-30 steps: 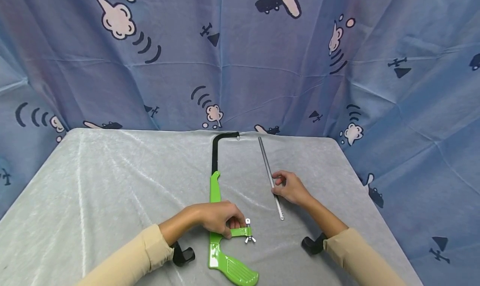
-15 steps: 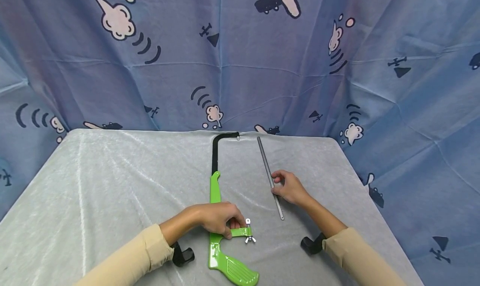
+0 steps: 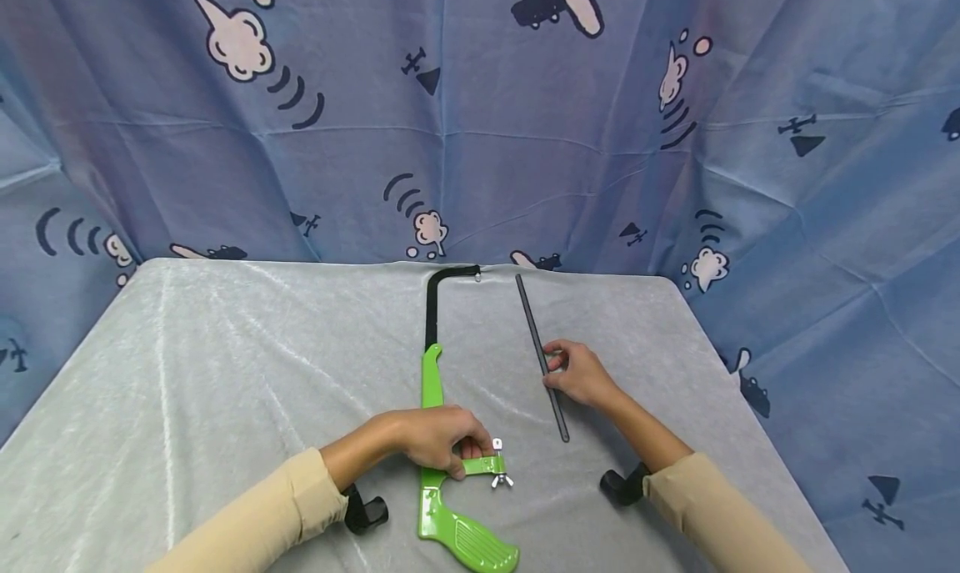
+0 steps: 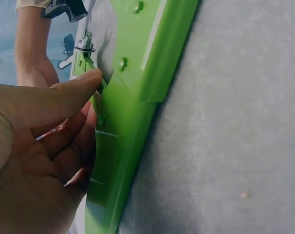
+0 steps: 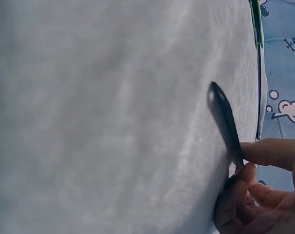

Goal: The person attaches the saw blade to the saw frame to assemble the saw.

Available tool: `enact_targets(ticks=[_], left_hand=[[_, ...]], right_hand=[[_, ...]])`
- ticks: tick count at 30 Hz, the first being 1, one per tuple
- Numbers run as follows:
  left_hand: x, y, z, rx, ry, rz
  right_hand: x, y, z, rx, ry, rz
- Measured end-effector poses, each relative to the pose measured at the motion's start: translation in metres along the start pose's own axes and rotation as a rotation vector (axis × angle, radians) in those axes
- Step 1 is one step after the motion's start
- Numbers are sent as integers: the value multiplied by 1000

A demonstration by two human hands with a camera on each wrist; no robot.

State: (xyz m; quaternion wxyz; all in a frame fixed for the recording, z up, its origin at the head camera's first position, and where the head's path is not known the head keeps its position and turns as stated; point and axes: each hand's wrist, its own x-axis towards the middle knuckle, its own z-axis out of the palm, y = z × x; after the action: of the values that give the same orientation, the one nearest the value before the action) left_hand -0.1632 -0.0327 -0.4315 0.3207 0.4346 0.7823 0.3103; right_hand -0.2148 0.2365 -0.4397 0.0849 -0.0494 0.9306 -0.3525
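Note:
A hacksaw frame (image 3: pixel 432 381) with a green body and a black front bar lies on the cloth in the middle of the head view. My left hand (image 3: pixel 442 437) pinches its short green arm between thumb and fingers, just beside the silver wing nut (image 3: pixel 502 480). In the left wrist view, the thumb (image 4: pixel 64 97) presses on that arm. To the right, my right hand (image 3: pixel 583 379) pinches a hacksaw blade (image 3: pixel 532 323) below its middle. The blade looks dark and slants, apart from the frame. One blade end (image 5: pixel 225 114) shows in the right wrist view.
A pale grey cloth (image 3: pixel 247 373) covers the table. Behind it and along the right hangs a blue curtain (image 3: pixel 517 181) printed with planes and clouds. Black wrist devices (image 3: pixel 366 510) sit below both forearms. The frame's green handle (image 3: pixel 476 544) reaches the near edge of the view.
The blade has turned in my right fingers: its lower part looked light silver, with teeth showing at first, and now it looks dark. My left hand and the hacksaw frame have stayed in place.

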Motion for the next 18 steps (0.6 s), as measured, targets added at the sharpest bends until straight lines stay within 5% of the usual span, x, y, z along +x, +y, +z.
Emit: enact_targets(ticks=[18], left_hand=[[1, -5, 1, -63, -3, -5]], right_hand=[[3, 2, -2, 45, -8, -30]])
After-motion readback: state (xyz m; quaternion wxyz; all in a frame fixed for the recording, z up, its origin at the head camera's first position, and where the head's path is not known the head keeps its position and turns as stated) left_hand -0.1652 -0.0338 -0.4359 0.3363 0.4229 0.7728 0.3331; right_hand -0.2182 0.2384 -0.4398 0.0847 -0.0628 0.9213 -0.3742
